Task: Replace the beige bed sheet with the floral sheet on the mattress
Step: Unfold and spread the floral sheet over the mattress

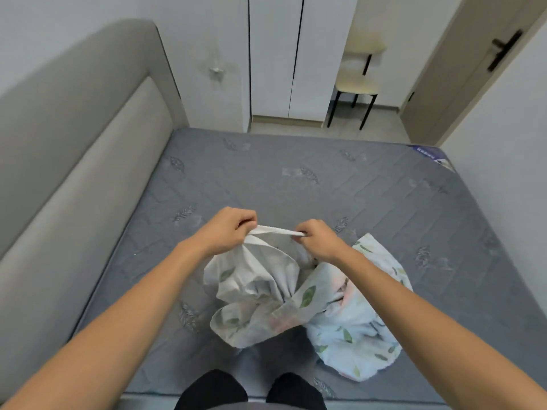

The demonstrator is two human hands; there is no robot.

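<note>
At the near edge of the bed, the person's dark-clothed legs point(251, 390) are standing or kneeling against the mattress point(296, 179), which is lying bare and grey. Just beyond them, the floral sheet point(296, 294) is sitting in a crumpled heap on the near part of the mattress, with one lobe spreading to the right. Above the heap, both hands are gripping one hem of this sheet: the left hand point(228, 229) and the right hand point(318, 239) are holding it close together, fingers curled around the fabric, and a short white strip is stretching tight between them.

The risk seems to be this: most of the cloth is hanging twisted under the hands, so if the person is spreading it from this hem, it may open tangled or with the wrong side up. A wrong edge may also be in the hands, which would turn the sheet crosswise on the bed.

The beige sheet is not showing anywhere. The heap is hiding the sheet's corners. Farther away, a headboard point(88, 143) is running along the left, and a wardrobe point(275, 54), a chair point(356, 81) and a door point(473, 69) are looking blurred.
</note>
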